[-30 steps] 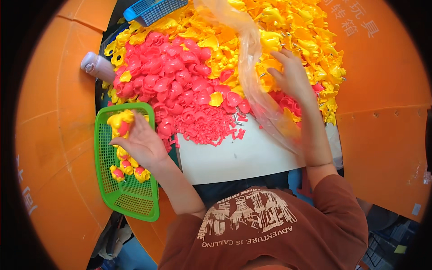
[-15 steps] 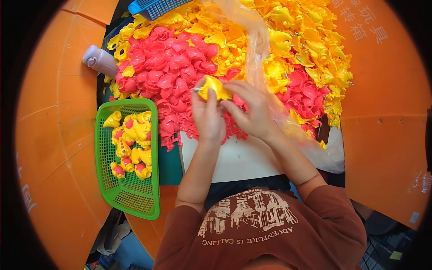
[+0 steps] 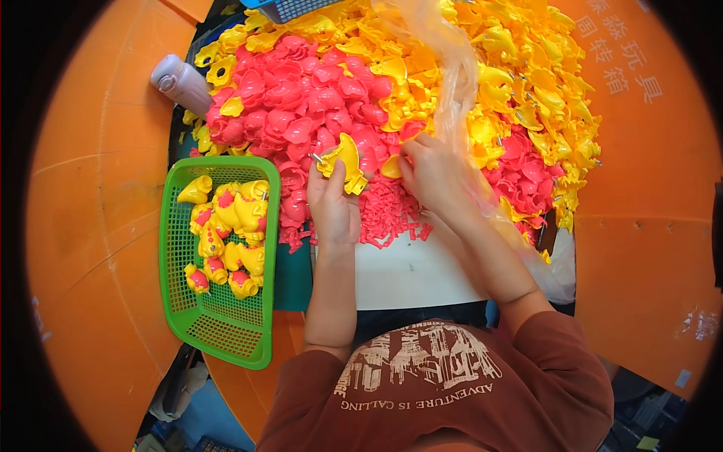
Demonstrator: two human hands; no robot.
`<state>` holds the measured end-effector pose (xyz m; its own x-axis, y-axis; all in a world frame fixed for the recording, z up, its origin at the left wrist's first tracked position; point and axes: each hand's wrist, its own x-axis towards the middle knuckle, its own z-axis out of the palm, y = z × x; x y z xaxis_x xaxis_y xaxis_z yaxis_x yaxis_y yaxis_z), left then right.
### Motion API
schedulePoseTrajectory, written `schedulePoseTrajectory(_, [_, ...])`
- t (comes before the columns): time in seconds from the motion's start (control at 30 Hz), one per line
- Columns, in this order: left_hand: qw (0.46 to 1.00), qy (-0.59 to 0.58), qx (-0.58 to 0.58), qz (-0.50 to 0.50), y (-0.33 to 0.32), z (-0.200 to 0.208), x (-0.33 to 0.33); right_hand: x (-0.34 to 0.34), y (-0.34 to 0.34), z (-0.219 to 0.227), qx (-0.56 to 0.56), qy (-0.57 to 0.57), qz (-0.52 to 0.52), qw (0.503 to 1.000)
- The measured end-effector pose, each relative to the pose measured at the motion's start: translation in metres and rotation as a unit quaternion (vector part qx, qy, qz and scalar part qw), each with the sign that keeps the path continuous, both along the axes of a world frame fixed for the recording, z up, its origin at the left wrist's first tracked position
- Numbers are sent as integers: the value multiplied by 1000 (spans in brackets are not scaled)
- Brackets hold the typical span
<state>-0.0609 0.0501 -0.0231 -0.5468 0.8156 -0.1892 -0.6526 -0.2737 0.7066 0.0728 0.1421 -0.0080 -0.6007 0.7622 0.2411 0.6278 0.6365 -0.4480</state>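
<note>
Pinched in my left hand [image 3: 337, 215] is a yellow plastic shell half [image 3: 345, 167], its hollow side showing and a short metal pin sticking out at its left. To its right, my right hand [image 3: 438, 179] has its fingers closed at a small rounded yellow plastic piece [image 3: 391, 166], which is partly hidden by the fingertips. Both hands are over the near edge of a heap of pink plastic shells [image 3: 301, 94]. Small pink parts [image 3: 388, 215] lie just beneath them.
A green basket [image 3: 260, 331] of joined yellow-and-pink figures stands at left. Yellow shells [image 3: 520, 60] pile up at the back and right, crossed by a clear plastic bag [image 3: 456, 75]. A lilac bottle [image 3: 181, 83], a blue basket [image 3: 301, 6] and orange panels [image 3: 640, 279] surround the white work surface [image 3: 410, 275].
My hands have moved apart. The left has come lower with the yellow shell, now turned hollow side up; the right has drawn away from it. The view has shifted slightly.
</note>
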Motion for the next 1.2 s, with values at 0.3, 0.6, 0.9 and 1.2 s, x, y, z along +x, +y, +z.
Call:
schedulePoseTrajectory(0.3, [999,-32,-10,19,2,1,14,-120,30,92,43,226,74,970])
schedulePoseTrajectory(0.6, [990,-108,83,44,0,-7,4,-97,-23,92,-13,328,112,938])
schedulePoseTrajectory(0.9, [1000,-20,9,-2,-1,6,16,56,-27,0,21,94,16,995])
schedulePoseTrajectory(1.2, [996,72,-18,-56,5,-1,29,51,-23,-12,137,-72,17,988])
